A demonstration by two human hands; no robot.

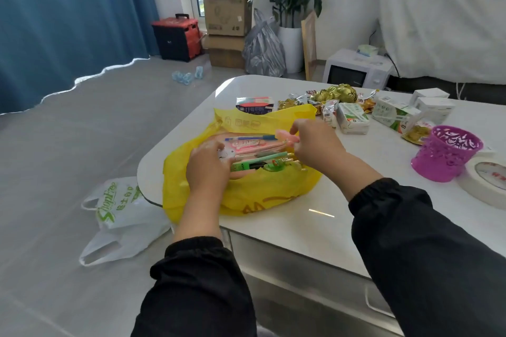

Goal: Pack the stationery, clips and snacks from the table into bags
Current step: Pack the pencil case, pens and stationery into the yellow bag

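By the left edge of the counter [315, 227], left hand [208, 169] and right hand [315, 142] pinch pens [254, 145] with curled fingers at the open yellow bag [246, 194].

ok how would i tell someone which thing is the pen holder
Start at the white table and go to its right side, past the snack packets. The pen holder stands beside the roll of tape. It is the only bright purple thing there, with lacy cut-out walls.
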